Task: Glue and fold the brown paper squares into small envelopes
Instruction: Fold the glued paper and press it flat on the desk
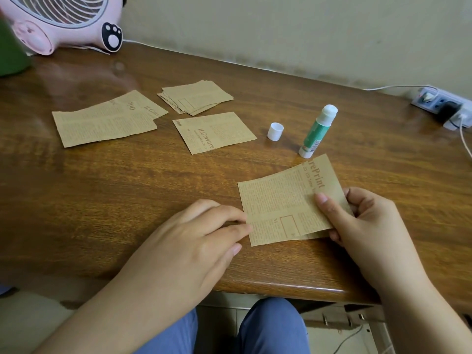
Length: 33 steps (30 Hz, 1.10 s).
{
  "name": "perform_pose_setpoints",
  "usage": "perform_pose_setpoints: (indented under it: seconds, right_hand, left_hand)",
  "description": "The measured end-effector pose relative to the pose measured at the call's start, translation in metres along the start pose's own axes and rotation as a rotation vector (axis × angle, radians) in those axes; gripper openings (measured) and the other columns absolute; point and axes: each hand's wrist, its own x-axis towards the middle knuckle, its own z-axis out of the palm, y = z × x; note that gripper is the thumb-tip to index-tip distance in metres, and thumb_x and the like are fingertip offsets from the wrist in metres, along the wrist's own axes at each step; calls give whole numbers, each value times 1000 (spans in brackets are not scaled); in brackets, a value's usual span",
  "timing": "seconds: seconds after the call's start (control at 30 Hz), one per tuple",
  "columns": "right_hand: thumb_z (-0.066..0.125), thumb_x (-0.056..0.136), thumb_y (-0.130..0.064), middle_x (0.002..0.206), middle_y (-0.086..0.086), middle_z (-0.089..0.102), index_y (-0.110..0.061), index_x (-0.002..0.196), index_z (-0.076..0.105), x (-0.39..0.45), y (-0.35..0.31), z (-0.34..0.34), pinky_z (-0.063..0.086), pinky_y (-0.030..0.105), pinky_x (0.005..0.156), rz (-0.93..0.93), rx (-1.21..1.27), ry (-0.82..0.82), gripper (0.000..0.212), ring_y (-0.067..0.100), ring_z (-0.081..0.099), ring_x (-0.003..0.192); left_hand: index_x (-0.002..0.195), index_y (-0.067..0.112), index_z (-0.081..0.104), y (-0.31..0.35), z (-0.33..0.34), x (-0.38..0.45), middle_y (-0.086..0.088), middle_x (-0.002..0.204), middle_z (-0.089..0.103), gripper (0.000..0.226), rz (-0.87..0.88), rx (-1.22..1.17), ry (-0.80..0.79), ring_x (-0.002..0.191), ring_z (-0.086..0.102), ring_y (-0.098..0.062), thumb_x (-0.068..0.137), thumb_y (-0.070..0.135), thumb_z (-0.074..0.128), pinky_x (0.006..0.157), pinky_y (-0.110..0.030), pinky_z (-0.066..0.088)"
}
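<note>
A brown printed paper square [281,203] is lifted at its right side near the table's front edge. My right hand [362,221] pinches its right edge, thumb on top. The fingertips of my left hand [199,238] touch the paper's left edge on the table. A green-and-white glue stick [318,131] stands uncapped just behind the paper, with its white cap [275,131] beside it. Further back lie a single brown piece [214,132], a small stack of squares [196,97] and two overlapping larger pieces [107,120].
The wooden table [127,190] ends just in front of my hands. A pink fan [63,21] and a green object [11,54] stand at the back left. A power strip [441,103] with white cables lies at the back right.
</note>
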Motion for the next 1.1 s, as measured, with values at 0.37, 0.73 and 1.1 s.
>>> perform_pose_setpoints:
  seconds: [0.37,0.73,1.1]
  right_hand:
    - [61,86,-37,54,5,65,-20,80,66,0,-2,-3,43,14,42,15,0,-29,18,9,54,42]
    - [69,80,-43,63,-6,64,-22,75,69,27,-6,-27,40,17,45,164,-443,-213,21,5,54,53]
    - [73,76,-43,57,-11,58,-20,68,69,30,-4,-30,35,16,45,143,-440,-211,25,4,49,52]
  left_hand:
    - [107,20,72,-2,1,2,13,115,64,35,30,25,-12,99,54,-12,91,28,42,79,-31,49]
    - [130,32,54,-24,25,-4,23,132,47,35,-12,5,-197,124,38,0,99,38,38,100,-25,35]
    - [134,36,48,-31,33,-5,26,137,41,38,-16,0,-230,129,34,-1,97,40,41,102,-28,33]
